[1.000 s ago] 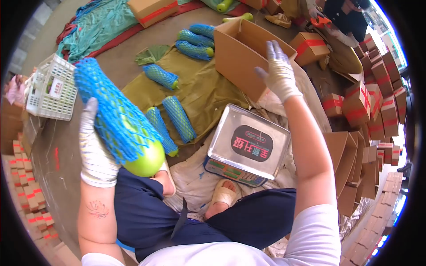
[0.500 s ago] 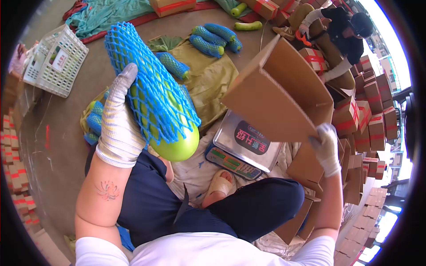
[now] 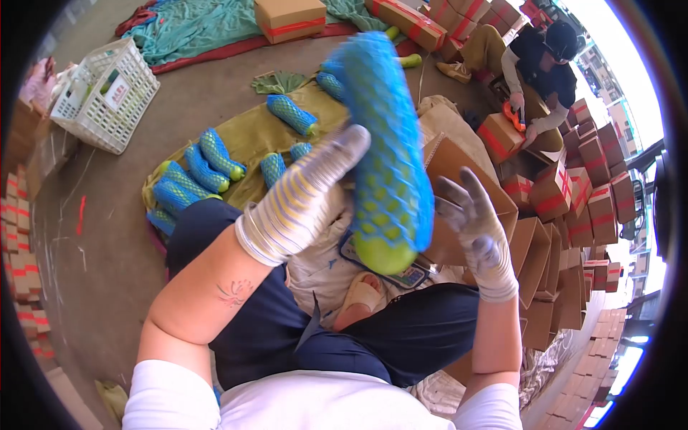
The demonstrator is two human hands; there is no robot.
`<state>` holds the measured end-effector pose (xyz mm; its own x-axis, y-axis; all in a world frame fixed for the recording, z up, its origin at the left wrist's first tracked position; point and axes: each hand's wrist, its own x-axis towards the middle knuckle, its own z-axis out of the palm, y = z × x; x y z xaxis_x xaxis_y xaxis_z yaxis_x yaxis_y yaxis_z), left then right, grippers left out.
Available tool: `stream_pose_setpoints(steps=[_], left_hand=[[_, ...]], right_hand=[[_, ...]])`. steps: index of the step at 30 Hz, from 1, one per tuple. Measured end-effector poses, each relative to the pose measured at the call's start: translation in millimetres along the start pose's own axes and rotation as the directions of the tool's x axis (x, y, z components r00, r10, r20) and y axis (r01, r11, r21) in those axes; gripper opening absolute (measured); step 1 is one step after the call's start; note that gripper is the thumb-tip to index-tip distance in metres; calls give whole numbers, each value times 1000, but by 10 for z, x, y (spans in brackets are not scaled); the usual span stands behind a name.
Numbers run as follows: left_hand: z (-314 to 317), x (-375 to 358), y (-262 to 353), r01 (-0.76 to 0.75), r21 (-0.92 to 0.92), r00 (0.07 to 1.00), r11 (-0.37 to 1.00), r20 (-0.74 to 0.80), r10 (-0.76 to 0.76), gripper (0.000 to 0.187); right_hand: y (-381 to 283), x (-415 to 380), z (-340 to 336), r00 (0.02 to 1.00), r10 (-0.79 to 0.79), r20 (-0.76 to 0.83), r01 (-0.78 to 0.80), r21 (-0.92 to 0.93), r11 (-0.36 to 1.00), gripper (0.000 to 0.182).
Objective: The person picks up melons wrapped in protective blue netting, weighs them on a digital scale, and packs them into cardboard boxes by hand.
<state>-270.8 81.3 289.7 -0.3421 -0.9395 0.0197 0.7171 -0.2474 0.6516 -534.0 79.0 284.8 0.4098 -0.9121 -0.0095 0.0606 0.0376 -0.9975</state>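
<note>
My left hand [image 3: 301, 197], in a striped white glove, grips a long green gourd [image 3: 385, 165] wrapped in blue foam netting. The gourd is held upright, slightly blurred, with its bare green end down. My right hand [image 3: 481, 240], gloved too, has its fingers spread beside the gourd and touches nothing that I can make out. Behind both stands an open cardboard box [image 3: 448, 244], at the place of the digital scale [image 3: 412, 276], which is mostly hidden. Several more netted gourds [image 3: 219, 154] lie on an olive cloth [image 3: 251, 129] to the left.
A white plastic crate [image 3: 107, 100] stands at the far left. At upper right, a co-worker [image 3: 537, 72] holds an orange tool [image 3: 513, 115] at a taped box [image 3: 499, 137]. Open cartons [image 3: 534, 258] and stacked taped boxes [image 3: 552, 188] line the right side.
The gourd has swung right and more upright in my left hand. My right hand has let go of the box, which now sits lower, over the scale. The co-worker's tool has moved down.
</note>
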Motion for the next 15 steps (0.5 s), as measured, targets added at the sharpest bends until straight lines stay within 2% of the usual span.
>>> stream_pose_setpoints(steps=[1, 2, 4, 5, 6, 7, 8, 9, 11, 12, 13, 14, 15], left_hand=[[34, -46, 15, 39, 80, 998, 996, 53, -44, 81], [55, -90, 44, 75, 161, 991, 984, 98, -92, 88], [59, -207, 331, -61, 397, 996, 916, 88, 28, 96], [2, -227, 504, -212, 340, 974, 916, 149, 170, 94], [-95, -297, 755, -237, 296, 969, 925, 137, 204, 89], [-304, -397, 962, -281, 269, 958, 921, 129, 254, 81], [-583, -489, 1085, -320, 240, 947, 916, 110, 302, 74], [-925, -590, 1153, -327, 225, 942, 918, -6, 336, 69], [-1511, -770, 1088, -281, 320, 888, 905, -271, 372, 60], [-1792, -846, 990, -216, 302, 867, 928, -377, 324, 56], [-2060, -903, 869, -155, 278, 834, 948, -478, 276, 51], [-2285, -924, 738, -101, 248, 828, 963, -515, 219, 47], [-2405, -897, 598, -13, 281, 798, 960, -576, 179, 45]], right_hand=[[-18, 131, 136, 995, -29, 94, -5, 339, 941, 103], [-29, 209, 254, 992, 39, 120, -90, 451, 888, 107], [61, 207, 102, 962, 209, 175, -263, 403, 876, 109], [102, 135, 95, 987, 162, 24, -158, 404, 901, 103], [30, 107, 51, 985, 164, -55, -138, 315, 939, 101], [-21, 103, -97, 979, 182, -89, -145, 317, 937, 95], [-93, 109, -236, 981, 124, -152, -90, 213, 973, 91], [-240, 124, -361, 972, 88, -219, -82, 38, 996, 83], [-324, 168, -933, 955, 129, -265, -204, -280, 938, 63], [-304, 218, -1060, 954, 136, -267, -212, -280, 936, 63], [-245, 299, -1152, 950, 158, -268, -262, -414, 872, 61], [-158, 377, -1193, 945, 182, -273, -307, -538, 785, 60], [-25, 444, -1211, 929, 267, -256, -369, -583, 724, 60]])
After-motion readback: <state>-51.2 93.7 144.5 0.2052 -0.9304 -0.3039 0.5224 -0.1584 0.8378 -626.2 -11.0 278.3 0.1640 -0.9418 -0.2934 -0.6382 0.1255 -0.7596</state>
